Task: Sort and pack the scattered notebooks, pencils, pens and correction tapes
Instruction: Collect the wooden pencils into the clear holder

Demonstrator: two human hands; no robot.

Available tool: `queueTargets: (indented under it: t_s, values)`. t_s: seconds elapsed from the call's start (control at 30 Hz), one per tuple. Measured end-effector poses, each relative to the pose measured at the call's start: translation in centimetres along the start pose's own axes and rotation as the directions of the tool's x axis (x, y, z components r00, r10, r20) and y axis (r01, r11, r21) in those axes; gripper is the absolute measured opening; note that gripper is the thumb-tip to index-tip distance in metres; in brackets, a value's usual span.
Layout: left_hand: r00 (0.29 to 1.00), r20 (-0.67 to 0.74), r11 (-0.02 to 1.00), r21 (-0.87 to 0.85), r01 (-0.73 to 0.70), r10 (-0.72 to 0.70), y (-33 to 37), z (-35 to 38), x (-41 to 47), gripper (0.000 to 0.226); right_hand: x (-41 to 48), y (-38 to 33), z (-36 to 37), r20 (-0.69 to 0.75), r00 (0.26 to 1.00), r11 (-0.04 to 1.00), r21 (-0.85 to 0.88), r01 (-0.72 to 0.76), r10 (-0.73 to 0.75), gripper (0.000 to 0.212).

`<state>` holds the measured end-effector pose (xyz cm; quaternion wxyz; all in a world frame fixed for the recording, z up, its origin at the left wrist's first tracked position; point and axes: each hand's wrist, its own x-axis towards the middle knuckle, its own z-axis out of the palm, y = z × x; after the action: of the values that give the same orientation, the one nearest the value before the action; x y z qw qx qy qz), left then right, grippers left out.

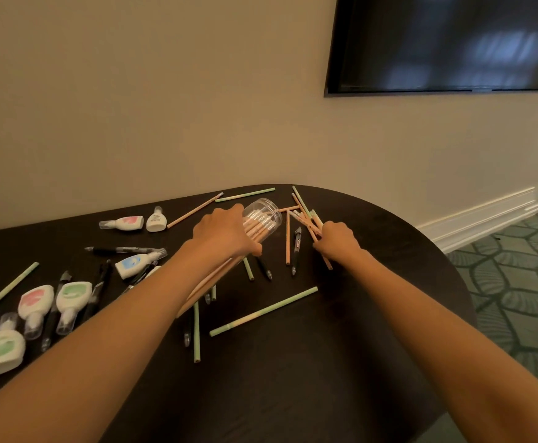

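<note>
Fig.: L hand [226,231] is gripping a bundle of peach wooden pencils [210,282], fingers curled round it, the far ends sitting inside a clear round plastic jar [266,212] tilted on the dark oval table [325,362]. R hand [338,239] is clutching several peach & green pencils [306,215] just beside the jar. White correction tapes [69,298] & black pens [296,247] are lying scattered around

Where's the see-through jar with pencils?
In the head view the clear jar is tilted in the left hand, near the far edge of the table; the right hand grips loose pencils just right of it.
</note>
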<state>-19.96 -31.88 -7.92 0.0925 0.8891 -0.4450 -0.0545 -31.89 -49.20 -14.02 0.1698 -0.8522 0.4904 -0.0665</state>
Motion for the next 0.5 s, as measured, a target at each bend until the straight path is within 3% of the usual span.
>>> queueTargets:
  t_s: [0.2, 0.3, 0.43, 0.5]
  values:
    - [1.000, 0.010, 1.000, 0.002, 0.003, -0.003, -0.5, 0.1, 0.9, 0.070, 1.0, -0.3, 0.0, 0.077, 0.995, 0.996, 0.056, -0.068, 0.063, 0.039]
    - [1.000, 0.013, 1.000, -0.006, 0.002, -0.002, -0.8, 0.2, 1.4, 0.069, 1.5, -1.2, -0.3, 0.040, 0.998, 0.993, 0.106, -0.059, 0.055, 0.039]
    - [1.000, 0.004, 1.000, 0.005, 0.007, -0.007, -1.7, 0.1, 2.0, 0.066, 2.0, -3.8, -0.5, 0.015, 0.997, 0.949, 0.305, -0.076, 0.075, 0.030]
    - [1.000, -0.003, 1.000, -0.011, 0.007, -0.007, -2.3, -0.1, 2.3, 0.064, 2.0, -5.1, -0.3, 0.120, 0.988, 0.827, 0.543, -0.144, 0.094, 0.024]
